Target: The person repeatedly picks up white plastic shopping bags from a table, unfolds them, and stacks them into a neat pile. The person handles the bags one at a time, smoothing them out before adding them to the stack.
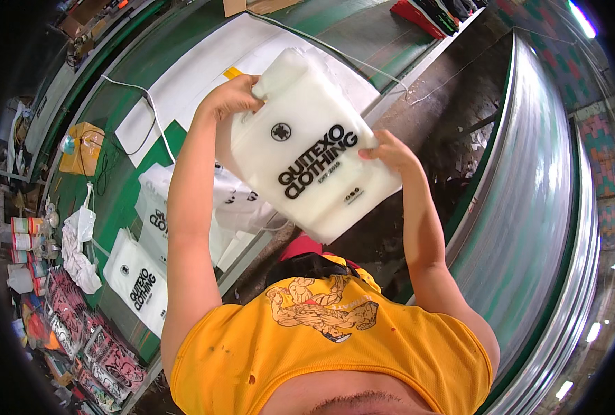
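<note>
A thick stack of translucent white printed plastic bags (pixel 307 119) is held up in front of me, tilted. My left hand (pixel 234 97) grips its upper left edge, with the thumb on the front. On the right edge, my right hand (pixel 390 150) is closed with its thumb over the printed face. Below and left of the stack, more white printed bags (pixel 154 207) lie in piles on the green table, partly behind my left arm. Another printed bag pile (pixel 136 282) lies nearer the table's front edge. White sheets (pixel 193 67) are spread on the table beyond the stack.
A yellow taped package (pixel 82 149) with cables sits on the left of the table. Crumpled white plastic (pixel 80 249), several tubs (pixel 22 233) and pink patterned packets (pixel 107 358) are at the lower left. Folded dark and red fabric (pixel 426 18) lies at the top. Another long table (pixel 520 207) stands right.
</note>
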`<state>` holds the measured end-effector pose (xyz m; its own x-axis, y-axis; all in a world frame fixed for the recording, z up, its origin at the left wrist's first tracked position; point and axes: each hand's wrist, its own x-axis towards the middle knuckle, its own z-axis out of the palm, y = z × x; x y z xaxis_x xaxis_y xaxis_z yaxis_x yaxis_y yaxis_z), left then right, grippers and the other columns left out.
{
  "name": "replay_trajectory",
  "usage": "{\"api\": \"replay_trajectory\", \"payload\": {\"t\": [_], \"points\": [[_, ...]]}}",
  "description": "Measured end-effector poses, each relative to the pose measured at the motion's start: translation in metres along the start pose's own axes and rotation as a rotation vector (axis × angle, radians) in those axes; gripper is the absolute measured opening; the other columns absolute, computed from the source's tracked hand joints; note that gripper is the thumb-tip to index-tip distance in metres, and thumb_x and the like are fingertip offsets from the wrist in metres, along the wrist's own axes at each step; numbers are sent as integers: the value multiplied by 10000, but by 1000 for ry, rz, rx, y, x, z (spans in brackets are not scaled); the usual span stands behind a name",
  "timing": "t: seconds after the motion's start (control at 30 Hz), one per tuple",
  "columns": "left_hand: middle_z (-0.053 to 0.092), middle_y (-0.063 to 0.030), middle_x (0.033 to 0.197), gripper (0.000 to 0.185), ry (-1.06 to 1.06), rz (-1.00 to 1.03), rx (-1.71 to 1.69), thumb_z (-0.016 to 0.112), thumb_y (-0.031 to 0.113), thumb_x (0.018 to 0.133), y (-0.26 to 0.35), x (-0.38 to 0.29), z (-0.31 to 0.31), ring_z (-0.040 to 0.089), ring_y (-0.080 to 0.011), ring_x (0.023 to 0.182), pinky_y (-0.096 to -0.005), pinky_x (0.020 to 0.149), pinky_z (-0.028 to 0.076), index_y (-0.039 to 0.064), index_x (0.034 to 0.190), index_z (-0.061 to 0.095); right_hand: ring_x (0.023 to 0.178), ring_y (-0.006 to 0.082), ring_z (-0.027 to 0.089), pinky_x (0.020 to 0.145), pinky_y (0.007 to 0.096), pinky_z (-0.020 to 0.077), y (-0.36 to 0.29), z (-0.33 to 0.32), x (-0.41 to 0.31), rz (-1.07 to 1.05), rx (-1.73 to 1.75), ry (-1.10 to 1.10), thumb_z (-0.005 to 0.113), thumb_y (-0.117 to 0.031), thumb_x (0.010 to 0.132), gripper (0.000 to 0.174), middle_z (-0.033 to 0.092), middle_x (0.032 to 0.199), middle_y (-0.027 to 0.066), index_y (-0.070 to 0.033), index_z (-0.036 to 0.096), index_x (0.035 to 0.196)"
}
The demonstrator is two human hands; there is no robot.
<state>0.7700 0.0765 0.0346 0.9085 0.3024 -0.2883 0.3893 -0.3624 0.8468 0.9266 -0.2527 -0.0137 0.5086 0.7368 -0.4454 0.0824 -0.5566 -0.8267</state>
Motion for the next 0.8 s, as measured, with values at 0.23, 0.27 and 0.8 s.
{"api": "replay_trajectory", "payload": {"t": [0.23, 0.27, 0.8], "points": [[723, -148, 996, 590, 150, -99, 70, 738, 73, 632, -34, 117, -24, 687, -227, 883, -324, 825, 518, -41, 1204, 650, 955, 251, 668, 867, 357, 512, -1, -56, 133, 38, -211, -6, 800, -158, 749, 528, 697, 1056, 159, 31, 623, 1209], [724, -154, 1007, 590, 186, -100, 113, 738, 79, 631, -46, 136, -26, 690, -235, 895, -325, 829, 519, -36, 1203, 652, 930, 260, 685, 836, 363, 517, 1, -61, 150, 29, -185, -13, 801, -172, 731, 509, 710, 1039, 161, -1, 661, 1190], [548, -257, 1291, 671, 1128, 17, 217, 712, 237, 734, -127, 227, 18, 473, -404, 1257, -481, 1080, 362, -59, 1295, 496, 1110, 361, 626, 928, 445, 499, 40, -63, 299, -41, -474, 199, 764, -353, 792, 605, 656, 1174, 226, -21, 577, 1262]]}}
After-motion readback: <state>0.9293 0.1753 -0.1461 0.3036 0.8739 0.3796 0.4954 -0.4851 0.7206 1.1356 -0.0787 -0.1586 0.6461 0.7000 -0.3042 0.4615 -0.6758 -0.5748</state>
